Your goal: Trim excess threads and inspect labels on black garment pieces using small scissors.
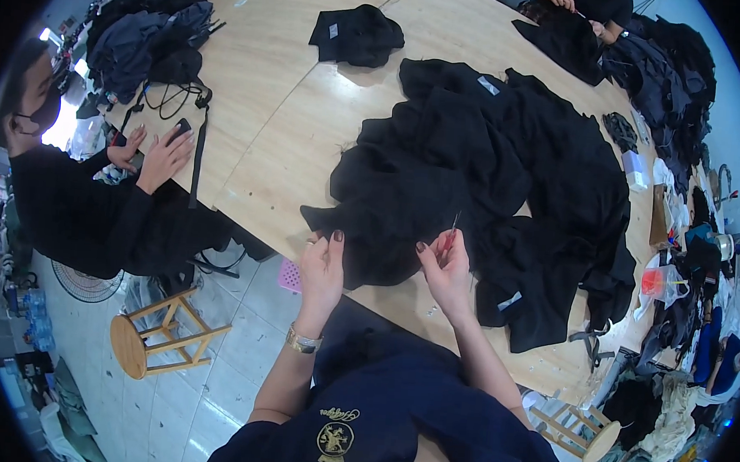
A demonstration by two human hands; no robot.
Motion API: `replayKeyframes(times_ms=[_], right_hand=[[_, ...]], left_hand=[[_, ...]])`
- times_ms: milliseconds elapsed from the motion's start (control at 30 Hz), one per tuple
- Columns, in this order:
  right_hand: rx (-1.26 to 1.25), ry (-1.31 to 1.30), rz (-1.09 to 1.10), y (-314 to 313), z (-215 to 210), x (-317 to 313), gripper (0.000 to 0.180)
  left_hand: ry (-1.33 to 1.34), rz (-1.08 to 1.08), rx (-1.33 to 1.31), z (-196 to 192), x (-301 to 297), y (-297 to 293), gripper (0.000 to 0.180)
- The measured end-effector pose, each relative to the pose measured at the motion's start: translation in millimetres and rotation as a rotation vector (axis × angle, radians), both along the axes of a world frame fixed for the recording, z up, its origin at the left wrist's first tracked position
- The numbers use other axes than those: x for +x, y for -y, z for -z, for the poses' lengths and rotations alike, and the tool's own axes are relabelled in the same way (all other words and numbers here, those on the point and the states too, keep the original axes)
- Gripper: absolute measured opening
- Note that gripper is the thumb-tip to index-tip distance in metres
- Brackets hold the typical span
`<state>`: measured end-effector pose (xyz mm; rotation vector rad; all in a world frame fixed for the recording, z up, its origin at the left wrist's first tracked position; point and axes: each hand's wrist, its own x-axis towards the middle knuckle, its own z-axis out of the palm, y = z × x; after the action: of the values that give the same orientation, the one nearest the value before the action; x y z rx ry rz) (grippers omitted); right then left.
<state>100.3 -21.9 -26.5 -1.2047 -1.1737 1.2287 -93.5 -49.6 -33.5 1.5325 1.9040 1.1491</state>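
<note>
Head view. Black cloth [397, 207] lies spread on table [264, 157]. At table's near side, left hand [323, 270] pinches cloth edge, presumably steadying it; right hand's [446, 268] fingers grip red-handled tool [448, 241], tip exposed, presumably for access.

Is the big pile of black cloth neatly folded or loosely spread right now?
Loosely spread: the black cloth lies rumpled across the table, with creases and uneven, overlapping edges.

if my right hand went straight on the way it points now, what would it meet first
Most likely the black garments heaped just ahead; the red-handled pointed tool in your right hand would lead, though its height above them is unclear.
</note>
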Motion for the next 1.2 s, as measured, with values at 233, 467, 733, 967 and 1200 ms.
replayKeyframes(times_ms=[233,467,733,967,1200], right_hand=[[0.023,0.028,-0.042,8,4,-5,0.028],[-0.077,0.053,-0.132,14,9,-6,0.026],[-0.132,-0.057,-0.098,17,13,-5,0.024],[-0.089,-0.177,-0.133,23,-7,-8,0.023],[0.157,-0.035,-0.238,20,-29,-17,0.025]], left_hand=[[1.562,-0.010,-0.371,-13,-2,-1,0.047],[1.863,-0.133,-0.389,-8,22,14,0.044],[1.576,0.030,-0.370,-21,27,21,0.013],[1.377,0.144,-0.185,-19,29,23,0.003],[0.856,0.192,-0.116,-31,44,28,0.013]])
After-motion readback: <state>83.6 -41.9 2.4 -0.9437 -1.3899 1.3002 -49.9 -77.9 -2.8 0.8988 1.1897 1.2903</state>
